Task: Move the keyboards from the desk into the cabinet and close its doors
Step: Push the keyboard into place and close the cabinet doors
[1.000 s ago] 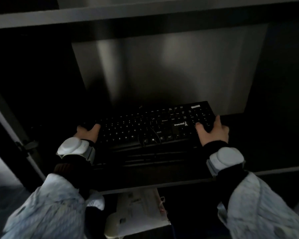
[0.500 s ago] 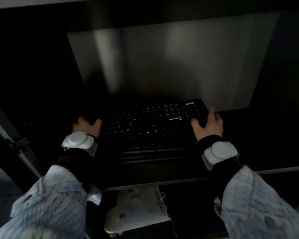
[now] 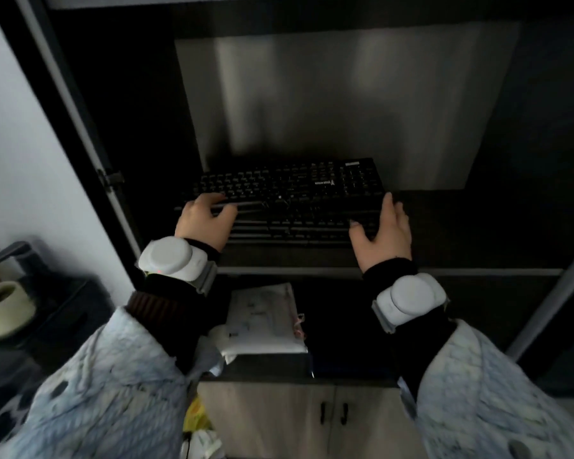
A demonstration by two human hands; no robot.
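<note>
Several black keyboards lie stacked on a shelf (image 3: 461, 233) inside the dark open cabinet. The top keyboard (image 3: 289, 185) sits furthest back, and the lower keyboards (image 3: 292, 226) stick out in front of it. My left hand (image 3: 206, 220) rests on the stack's front left corner with fingers bent and apart. At the stack's right end, my right hand (image 3: 383, 226) lies with fingers straight along the side and the thumb on the keys. Neither hand lifts anything. Both wrists wear white bands.
The cabinet's left door frame (image 3: 80, 127) with a hinge runs diagonally beside my left arm; a right door edge (image 3: 550, 303) slants by my right arm. A white packet (image 3: 262, 319) lies on the shelf below. Lower doors with handles (image 3: 332, 414) are closed. A pale roll (image 3: 4, 309) sits far left.
Both hands slid from the top keyboard's ends toward the front of the stack. The top keyboard now sits further back. My head pulled back, revealing the door frame and lower doors.
</note>
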